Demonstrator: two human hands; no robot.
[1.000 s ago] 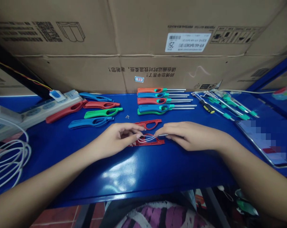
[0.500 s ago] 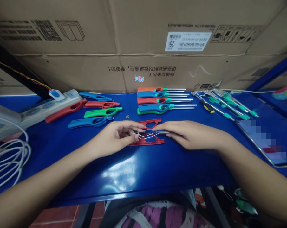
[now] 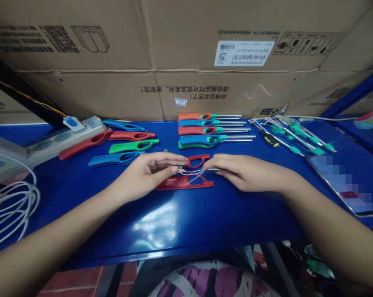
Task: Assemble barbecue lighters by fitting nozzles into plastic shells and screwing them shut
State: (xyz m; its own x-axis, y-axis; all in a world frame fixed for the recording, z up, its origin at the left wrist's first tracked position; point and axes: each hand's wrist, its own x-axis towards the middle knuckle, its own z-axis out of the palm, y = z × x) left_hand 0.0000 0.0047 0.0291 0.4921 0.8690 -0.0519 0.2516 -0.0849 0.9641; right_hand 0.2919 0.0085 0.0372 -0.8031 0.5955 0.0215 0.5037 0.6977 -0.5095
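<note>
White wires (image 3: 191, 172) run between my two hands above two red lighter shell halves, which lie on the blue table. My left hand (image 3: 153, 171) pinches the wires' left end; a small part there is mostly hidden by the fingers. My right hand (image 3: 243, 171) is closed around a thin metal lighter tube (image 3: 215, 169), with just a short piece showing. Behind my fingers lies the far red shell half (image 3: 201, 159). The near red shell half (image 3: 181, 183) is below my left fingertips, its inside facing up.
Several assembled lighters (image 3: 201, 131) are lined up at the back. Coloured handle shells (image 3: 133, 145) lie by the white power strip (image 3: 50, 142). At right are tube assemblies (image 3: 300, 134), a screwdriver (image 3: 269, 138) and a phone (image 3: 337, 185). A cardboard sheet (image 3: 112, 90) stands behind.
My left hand has shifted slightly up and left, uncovering more of the near red shell half. The wires and the tube's end have risen a little with my hands.
</note>
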